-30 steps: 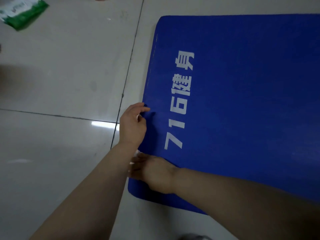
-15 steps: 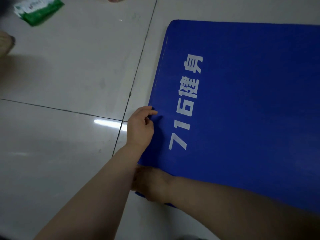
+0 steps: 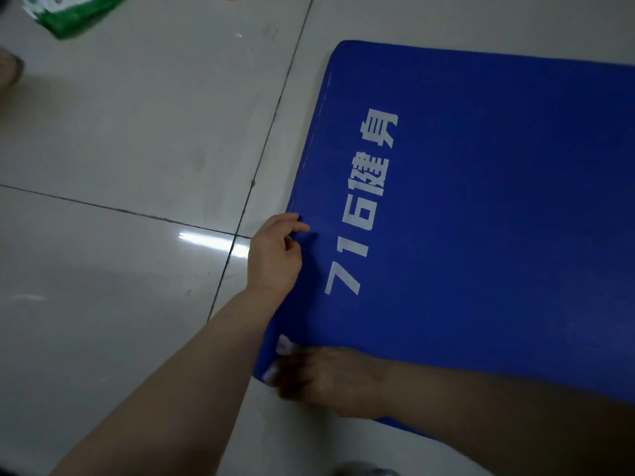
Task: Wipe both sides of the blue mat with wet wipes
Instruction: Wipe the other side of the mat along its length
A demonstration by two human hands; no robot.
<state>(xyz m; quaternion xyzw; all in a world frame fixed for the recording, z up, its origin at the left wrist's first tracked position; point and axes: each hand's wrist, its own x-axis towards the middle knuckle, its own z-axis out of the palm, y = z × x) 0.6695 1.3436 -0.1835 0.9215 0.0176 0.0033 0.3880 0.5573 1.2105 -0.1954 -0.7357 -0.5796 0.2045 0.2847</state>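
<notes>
The blue mat (image 3: 498,218) with white lettering lies on the tiled floor and fills the right half of the head view. My left hand (image 3: 275,255) pinches the mat's left edge, thumb on top, and that edge is raised a little off the floor. My right hand (image 3: 326,376) grips the mat's near-left corner, and a bit of white wet wipe (image 3: 284,345) shows by its fingers. A green and white pack of wet wipes (image 3: 74,12) lies on the floor at the top left.
Glossy light floor tiles (image 3: 120,132) with dark grout lines spread to the left of the mat. Part of a person's foot shows at the left edge (image 3: 8,70). A grey object peeks in at the bottom edge (image 3: 364,470).
Both hands have drawn the mat's left edge rightward and lifted it slightly. My right hand shifted to the near corner, and the white wipe now shows beside its fingers.
</notes>
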